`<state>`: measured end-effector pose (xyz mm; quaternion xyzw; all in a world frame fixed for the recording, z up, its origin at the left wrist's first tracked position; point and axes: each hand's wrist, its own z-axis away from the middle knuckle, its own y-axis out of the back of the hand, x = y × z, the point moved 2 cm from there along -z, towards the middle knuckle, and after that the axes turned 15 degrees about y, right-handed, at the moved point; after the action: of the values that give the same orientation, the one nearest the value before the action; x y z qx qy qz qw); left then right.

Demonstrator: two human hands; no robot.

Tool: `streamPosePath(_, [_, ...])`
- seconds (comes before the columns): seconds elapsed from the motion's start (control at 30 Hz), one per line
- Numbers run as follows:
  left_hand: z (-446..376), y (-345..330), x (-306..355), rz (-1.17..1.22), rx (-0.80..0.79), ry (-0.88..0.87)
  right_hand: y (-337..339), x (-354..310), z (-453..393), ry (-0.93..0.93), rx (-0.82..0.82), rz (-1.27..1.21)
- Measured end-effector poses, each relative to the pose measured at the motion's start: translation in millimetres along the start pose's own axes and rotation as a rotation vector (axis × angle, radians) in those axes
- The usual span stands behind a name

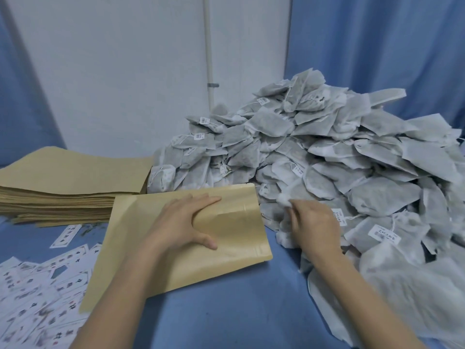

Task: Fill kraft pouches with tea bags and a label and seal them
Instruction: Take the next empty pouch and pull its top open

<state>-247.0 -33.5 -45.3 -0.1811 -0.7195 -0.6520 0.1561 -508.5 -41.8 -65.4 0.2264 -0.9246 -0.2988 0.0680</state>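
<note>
Around you on the blue-covered bench [226,311], a big heap of tea bags [327,152] fills the right side and spills toward the near right corner. A stack of flat kraft pouches [68,187] sits at the left edge toward the back, and loose printed labels [37,293] scatter across the near left corner. Blue curtains [377,46] and a white wall [125,59] stand behind the bench.

The one kraft pouch [226,222] you are working on lies flat in the middle, just in front of the stack and touching the heap's near edge. Its long axis runs from the near left up toward the far right, with the end bearing the zip strip pointing at the heap.

Your left hand [183,222] rests on that pouch, fingers straight and flat, thumb spread, pressing it down; this grip holds nothing curled. Your right hand [312,222] reaches into the heap's near edge, fingers curled, and its grip pinches the gathered white top of a tea bag [284,197] just right of the pouch.
</note>
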Motion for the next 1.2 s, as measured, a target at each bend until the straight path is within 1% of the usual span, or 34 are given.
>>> streamPosePath(0.1, [1, 3, -1, 0.011, 0.013, 0.007, 12, 2, -8, -0.289, 0.113, -0.328])
streamPosePath(0.2, [4, 8, -2, 0.086, 0.049, 0.011, 17, 15, -14, -0.580, 0.298, -0.724])
streamPosePath(0.27, [7, 11, -2, 0.140, 0.069, 0.007, 15, 17, -12, -0.706, 0.334, -0.969])
streamPosePath(0.3, [8, 12, -1, 0.158, 0.069, -0.002, 12, 16, -11, -0.732, 0.315, -1.016])
streamPosePath(0.4, [13, 11, 0, 0.200, 0.029, -0.031, 0, 4, -5, -0.750, 0.246, -1.033])
streamPosePath(0.47, [15, 11, -1, 0.218, 0.005, -0.059, -6, -9, -6, -0.766, 0.225, -1.127])
streamPosePath(0.53, [17, 12, -1, 0.228, -0.005, -0.089, -9, -21, -7, -0.702, 0.166, -1.185])
streamPosePath(0.6, [18, 13, -1, 0.244, 0.000, -0.100, -8, -30, -9, -0.530, 0.035, -1.098])
streamPosePath(0.67, [18, 15, -2, 0.248, 0.002, -0.091, -9, -35, -11, -0.283, -0.189, -0.913])
streamPosePath(0.73, [17, 15, -3, 0.192, 0.007, -0.061, -13, -36, -9, -0.062, -0.404, -0.796])
streamPosePath(0.77, [17, 14, -5, 0.176, 0.009, -0.044, -15, -33, -9, -0.013, -0.433, -0.745])
streamPosePath(0.83, [17, 13, -7, 0.172, 0.007, -0.027, -16, -19, -7, -0.020, -0.362, -0.578])
streamPosePath(0.87, [17, 12, -7, 0.163, 0.006, -0.026, -17, -12, -4, -0.017, -0.375, -0.447])
streamPosePath(0.9, [16, 11, -7, 0.153, 0.007, -0.029, -20, -3, 1, -0.007, -0.472, -0.309])
streamPosePath(0.97, [15, 10, -8, 0.141, 0.004, -0.034, -26, 8, 11, 0.028, -0.743, -0.071])
streamPosePath(1.0, [14, 10, -8, 0.138, 0.002, -0.035, -29, 10, 15, 0.047, -0.834, -0.002])
streamPosePath(1.03, [14, 9, -8, 0.136, 0.002, -0.035, -31, 10, 16, 0.072, -0.872, 0.038])
streamPosePath(1.1, [13, 9, -9, 0.138, 0.000, -0.037, -31, 8, 12, 0.148, -0.825, 0.099])
streamPosePath(1.13, [13, 8, -9, 0.141, -0.001, -0.037, -29, 7, 9, 0.164, -0.751, 0.097])
streamPosePath(1.17, [13, 8, -10, 0.144, -0.001, -0.036, -25, 9, 5, 0.127, -0.634, 0.037])
streamPosePath(1.2, [13, 8, -10, 0.148, 0.001, -0.032, -20, 11, 1, 0.040, -0.499, -0.061])
